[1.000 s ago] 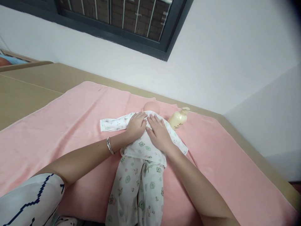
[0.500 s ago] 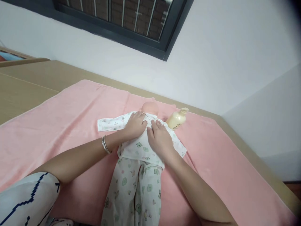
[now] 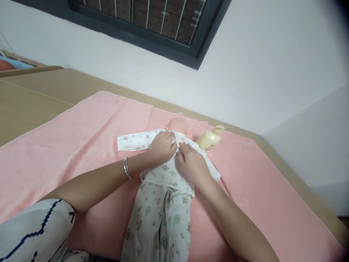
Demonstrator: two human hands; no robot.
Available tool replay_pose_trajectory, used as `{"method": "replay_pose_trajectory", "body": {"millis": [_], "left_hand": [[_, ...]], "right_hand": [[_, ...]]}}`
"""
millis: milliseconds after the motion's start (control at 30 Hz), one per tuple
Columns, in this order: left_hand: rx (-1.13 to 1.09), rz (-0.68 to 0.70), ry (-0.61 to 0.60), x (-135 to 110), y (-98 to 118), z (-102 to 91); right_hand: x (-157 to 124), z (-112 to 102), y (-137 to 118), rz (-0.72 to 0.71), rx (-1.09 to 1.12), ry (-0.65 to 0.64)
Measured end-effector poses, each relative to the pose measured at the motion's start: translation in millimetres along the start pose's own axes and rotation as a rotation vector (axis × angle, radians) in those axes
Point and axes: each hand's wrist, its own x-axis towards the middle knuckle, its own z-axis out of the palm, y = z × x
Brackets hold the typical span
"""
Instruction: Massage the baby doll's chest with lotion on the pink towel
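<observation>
On pink cloth [image 3: 251,182], wht top [image 3: 167,171] under L hand [image 3: 163,148] & R hand [image 3: 194,163].

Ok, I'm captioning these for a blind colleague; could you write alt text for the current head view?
A person's left hand and right hand touch the front of a white printed top on a doll-like figure lying on a pink cloth. Similarly printed trousers extend toward the viewer; a pale yellow pump bottle is beside the right-side sleeve.

The table [image 3: 40,92] is largely covered by a pink cloth [image 3: 89,140], on which a clothed doll [image 3: 167,178] and a bottle [image 3: 210,139] are placed.
</observation>
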Motion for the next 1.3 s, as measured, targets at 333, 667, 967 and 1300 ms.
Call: {"method": "replay_pose_trajectory", "body": {"millis": [333,667,967,1300], "left_hand": [[0.138,0.064,0.018,-10.0,21.6,0.5],[0.079,-0.085,-0.002,3.2,-2.1,5.4],[0.119,0.003,0.074,-9.5,16.7,6.3],[0.14,-0.04,0.002,-10.7,20.3,8.9]], "right_hand": [[34.9,19.6,41.2,-0.066,0.113,0.068],[1.0,2.7,-1.0,-0.055,0.086,0.054],[31.6,29.4,38.9,-0.055,0.209,0.083],[30.9,29.3,43.0,-0.125,0.183,0.109]]}}
